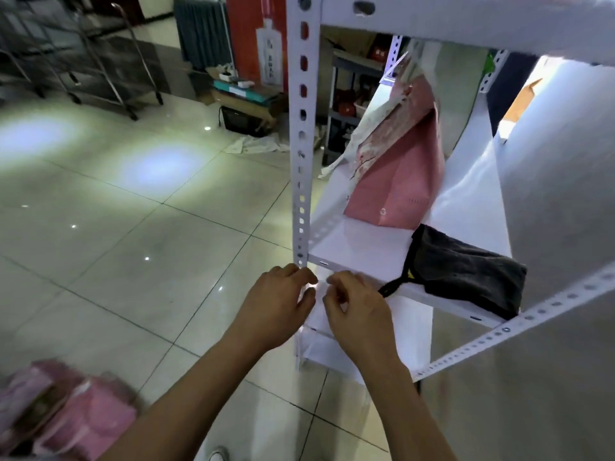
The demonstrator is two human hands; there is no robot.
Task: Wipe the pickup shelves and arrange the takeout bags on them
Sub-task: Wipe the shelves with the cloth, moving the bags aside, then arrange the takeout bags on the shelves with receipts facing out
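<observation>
Shelf [359, 251] of white slotted metal over glossy tiled floor [133, 227] carries pink bag [399, 181] and dark cloth [466, 274]; your left hand [276, 311] and right hand [359, 311] curl fingers, pinching something white below its front edge.

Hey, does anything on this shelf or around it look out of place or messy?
Yes. A dark cloth lies crumpled on the shelf, its cord hanging over the front edge. The pink bag behind it leans over. More pink bags are piled on the floor, not yet shelved.
</observation>
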